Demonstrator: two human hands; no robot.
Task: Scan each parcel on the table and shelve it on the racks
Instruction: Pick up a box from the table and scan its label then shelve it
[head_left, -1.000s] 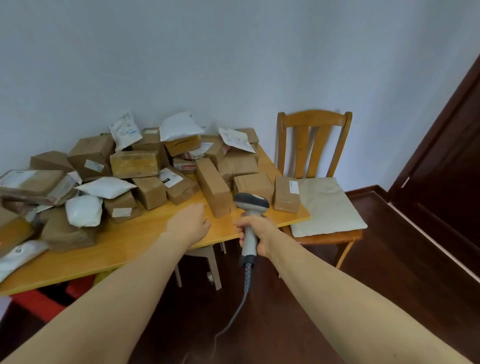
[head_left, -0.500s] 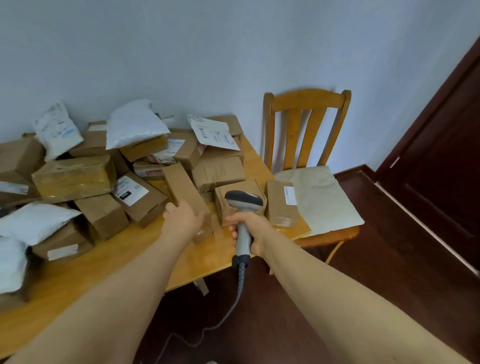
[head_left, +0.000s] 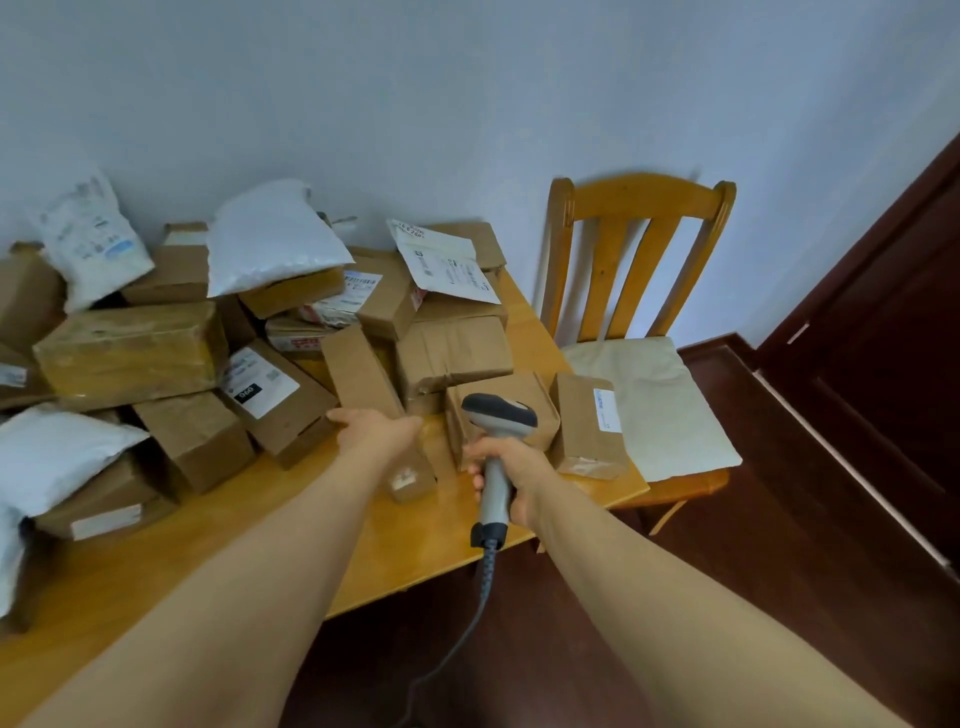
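1. Left arm: extended forward across the near edge of the desk (head_left: 249, 566), forearm straight.
2. Left hand (head_left: 378, 432): lies palm down across the long carton (head_left: 358, 379). The thumb sits at the carton's left edge and the fingers bend over its right edge, so the hand is clamped on it.
3. Long carton: lies flat on the desk toward the right end and runs near to far. Its far end sits among the parcel pile (head_left: 130, 353).
4. Right arm: extended forward, just right of the left arm.
5. Right hand (head_left: 514, 467): wrapped round the handle of the scanner (head_left: 498, 415), with the scanner head uppermost.
6. Hands: near each other, not touching.
7. Cable (head_left: 483, 587): hangs from the scanner handle, below the desk edge.
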